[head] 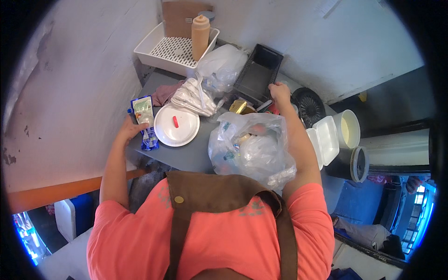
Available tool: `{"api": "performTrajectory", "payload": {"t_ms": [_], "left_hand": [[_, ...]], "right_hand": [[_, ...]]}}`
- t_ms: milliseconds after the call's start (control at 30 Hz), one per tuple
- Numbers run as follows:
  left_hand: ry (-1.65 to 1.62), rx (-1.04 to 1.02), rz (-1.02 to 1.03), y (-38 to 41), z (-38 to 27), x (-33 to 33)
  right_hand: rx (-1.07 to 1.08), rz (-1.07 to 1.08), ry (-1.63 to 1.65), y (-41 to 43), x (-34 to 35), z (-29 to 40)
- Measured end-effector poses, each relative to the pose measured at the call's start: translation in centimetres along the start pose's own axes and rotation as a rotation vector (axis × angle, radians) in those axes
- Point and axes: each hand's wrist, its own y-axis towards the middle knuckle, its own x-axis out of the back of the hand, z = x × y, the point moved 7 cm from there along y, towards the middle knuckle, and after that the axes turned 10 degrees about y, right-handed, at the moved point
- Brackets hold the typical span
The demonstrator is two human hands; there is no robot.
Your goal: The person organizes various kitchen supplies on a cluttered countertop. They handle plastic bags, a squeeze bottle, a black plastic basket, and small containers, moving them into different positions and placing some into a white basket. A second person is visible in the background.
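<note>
My left hand (130, 128) is at the table's left edge, with its thumb across the front of a blue-edged spouted pouch (142, 106) that bears writing. Below the thumb lies a blue packet (149, 139). My right hand (280, 93) grips the near right corner of a black plastic basket (257, 75), which sits tilted toward the back. White disposable plates (178, 134) with a small red piece (175, 121) on top lie beside the pouch. Wrapped plastic forks (194, 98) rest against them. A filled clear plastic bag (252, 147) stands before me, left of my right forearm.
A white perforated tray (154, 57) at the back holds a squeeze bottle (200, 40). Another plastic bag (224, 64) lies between tray and basket. To the right are a black ribbed lid (309, 106), an open foam container (327, 140), a white tub (350, 129) and a dark canister (344, 164).
</note>
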Motion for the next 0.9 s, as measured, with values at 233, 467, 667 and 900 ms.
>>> {"api": "performTrajectory", "payload": {"t_ms": [233, 467, 667, 900], "left_hand": [[0.087, -0.384, -0.451, -7.0, -13.0, 4.4], [0.548, -1.415, -0.888, -23.6, -33.0, 1.7], [0.762, -1.261, -0.759, -22.5, -33.1, 2.9], [-0.699, -0.379, -0.748, -21.1, -10.3, 16.3]], "right_hand": [[0.432, -0.290, 0.197, -3.0, 5.7, 5.4], [0.673, -0.267, 0.315, -7.8, 6.8, 12.9], [0.365, 0.471, 0.659, -17.4, 0.7, 20.1], [0.479, 0.927, 0.072, -24.9, -1.5, 18.9]]}}
